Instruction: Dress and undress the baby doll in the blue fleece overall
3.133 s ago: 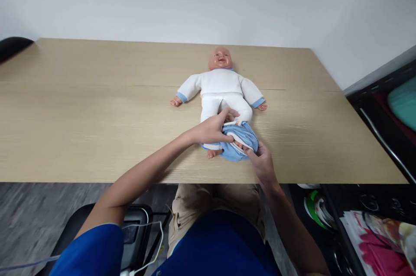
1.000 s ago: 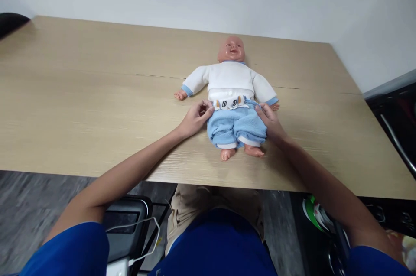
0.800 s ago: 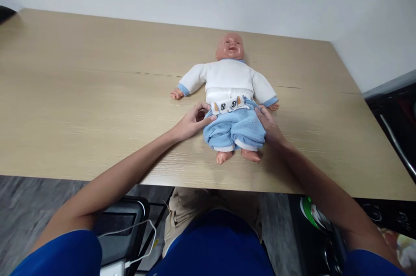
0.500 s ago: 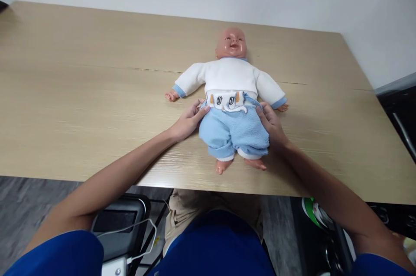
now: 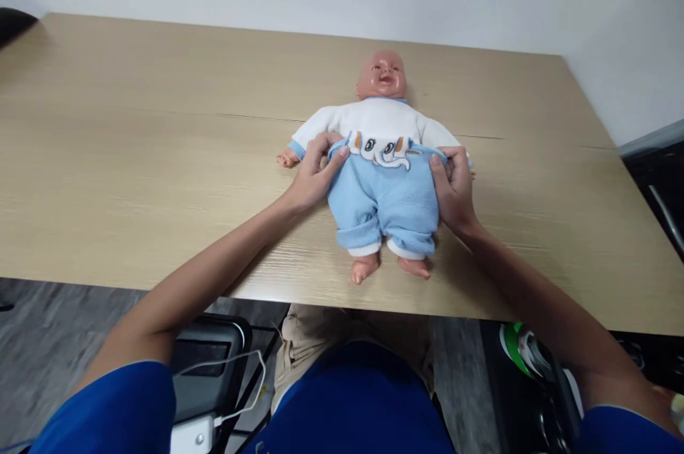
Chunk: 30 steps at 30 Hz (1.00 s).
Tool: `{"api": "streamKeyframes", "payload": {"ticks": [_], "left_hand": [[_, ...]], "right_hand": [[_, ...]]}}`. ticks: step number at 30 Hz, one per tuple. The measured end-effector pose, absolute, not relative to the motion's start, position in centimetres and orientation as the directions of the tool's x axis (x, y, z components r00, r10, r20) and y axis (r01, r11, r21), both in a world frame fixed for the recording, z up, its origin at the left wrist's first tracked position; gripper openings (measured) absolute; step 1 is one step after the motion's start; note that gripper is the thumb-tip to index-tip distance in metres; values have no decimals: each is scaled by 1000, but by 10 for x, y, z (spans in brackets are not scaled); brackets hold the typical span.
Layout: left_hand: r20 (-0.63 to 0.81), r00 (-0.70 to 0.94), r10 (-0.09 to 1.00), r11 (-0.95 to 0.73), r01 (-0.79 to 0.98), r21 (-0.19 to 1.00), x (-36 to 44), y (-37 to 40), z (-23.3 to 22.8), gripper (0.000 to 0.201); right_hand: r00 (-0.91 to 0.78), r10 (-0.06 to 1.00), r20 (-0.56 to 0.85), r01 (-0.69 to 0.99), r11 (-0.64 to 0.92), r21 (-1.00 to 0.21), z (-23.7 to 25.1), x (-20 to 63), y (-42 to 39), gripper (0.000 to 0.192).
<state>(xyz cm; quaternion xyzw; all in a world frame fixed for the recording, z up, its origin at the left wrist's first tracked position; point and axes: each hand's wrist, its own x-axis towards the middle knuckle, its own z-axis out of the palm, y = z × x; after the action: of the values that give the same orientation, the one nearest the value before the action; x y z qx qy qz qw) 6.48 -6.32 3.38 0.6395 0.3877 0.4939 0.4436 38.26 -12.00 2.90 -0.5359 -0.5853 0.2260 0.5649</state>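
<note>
Both hands pinch the waistband of the fuzzy light-blue fleece pants [image 5: 385, 201], left hand [image 5: 311, 176] and right hand [image 5: 455, 187] on opposite hips of the plastic baby doll [image 5: 380, 119] (lying face-up, head pointing away) on the pale wooden table [image 5: 160, 147].

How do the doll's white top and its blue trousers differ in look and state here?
The white top is plain, with blue cuffs, and neither hand grips it; the blue trousers are fluffy, with an elephant face at the waistband. The left hand and right hand each pinch a side of the trousers' waistband, which overlaps the top's lower part. The top covers the arms, the trousers the legs down to the bare feet. Both are on the doll, which lies face up on the table.
</note>
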Motion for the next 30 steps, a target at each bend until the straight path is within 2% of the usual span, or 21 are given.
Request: {"api": "streamKeyframes", "payload": {"ticks": [3, 6, 9, 11, 15, 18, 21, 25, 27, 30], "left_hand": [[303, 190, 934, -311, 11, 950, 76, -36, 25, 77], [248, 190, 950, -245, -39, 969, 81, -12, 16, 83], [245, 217, 945, -252, 3, 968, 75, -2, 11, 87], [257, 239, 936, -280, 68, 957, 65, -3, 9, 86], [229, 317, 921, -272, 99, 957, 49, -8, 7, 80], [155, 374, 914, -136, -77, 988, 49, -10, 3, 74], [132, 386, 913, -65, -181, 981, 52, -10, 0, 67], [156, 404, 901, -164, -15, 986, 38, -4, 1, 57], [191, 461, 867, -254, 77, 964, 25, 3, 4, 49], [191, 600, 776, -321, 117, 940, 7, 12, 10, 37]], "right_hand": [[215, 890, 403, 362, 311, -879, 23, 384, -90, 53], [205, 945, 256, 257, 200, -945, 11, 389, -60, 66], [111, 986, 121, 156, 102, -982, 3, 396, -48, 76], [50, 994, 100, 140, 92, -986, 4, 400, -51, 76], [-36, 997, 64, -17, 63, -998, 16, 394, -69, 58], [-52, 998, 21, -176, 11, -984, 27, 379, -81, 44], [-32, 999, -6, -231, -14, -973, 31, 369, -85, 44], [-197, 980, -13, -162, -46, -986, 29, 389, -80, 41], [-286, 958, -16, -24, -24, -999, 28, 409, -76, 40], [-366, 930, 40, 217, 127, -968, 29, 431, -74, 45]]}}
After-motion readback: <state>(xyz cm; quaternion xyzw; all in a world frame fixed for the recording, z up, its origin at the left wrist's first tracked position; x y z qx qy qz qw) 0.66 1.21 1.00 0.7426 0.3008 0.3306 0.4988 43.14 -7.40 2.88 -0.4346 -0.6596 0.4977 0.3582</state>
